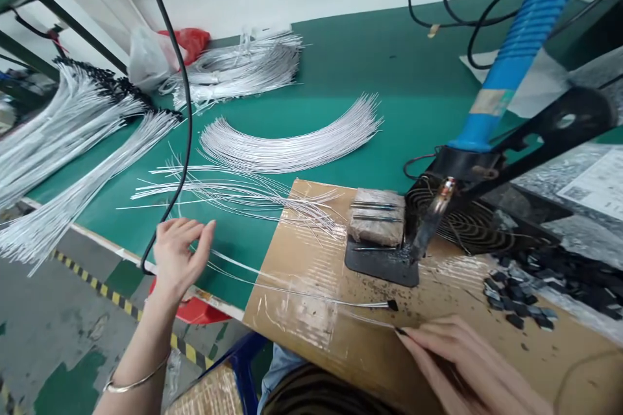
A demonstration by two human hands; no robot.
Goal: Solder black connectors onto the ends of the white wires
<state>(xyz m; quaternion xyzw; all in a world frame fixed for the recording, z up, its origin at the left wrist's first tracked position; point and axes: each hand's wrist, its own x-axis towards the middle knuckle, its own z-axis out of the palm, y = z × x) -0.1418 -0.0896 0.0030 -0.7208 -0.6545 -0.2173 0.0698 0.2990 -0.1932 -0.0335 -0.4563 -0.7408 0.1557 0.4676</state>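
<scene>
At the lower right, the fingertips of my right hand (pixel 467 363) pinch a small black tab (pixel 401 331), and a thin white wire (pixel 370 320) runs leftward from it. Just above lies a pair of white wires (pixel 335 302) ending in a black tab (pixel 392 305) on the cardboard (pixel 272 311). My left hand (pixel 180 253), with a bangle on the wrist, is raised over the bench's front edge, its fingers curled. White wires lead up to it, but whether it grips them is hidden. Loose white wires (pixel 233 194) are strewn beyond it.
A blue-handled soldering iron (pixel 516 58) leans in its stand over a coiled holder (pixel 462 220), its tip near a wrapped block (pixel 377 214). Black chips (pixel 520 298) are heaped at right. Wire bundles (pixel 292 142) cover the green mat. A black cable (pixel 182 78) hangs at left.
</scene>
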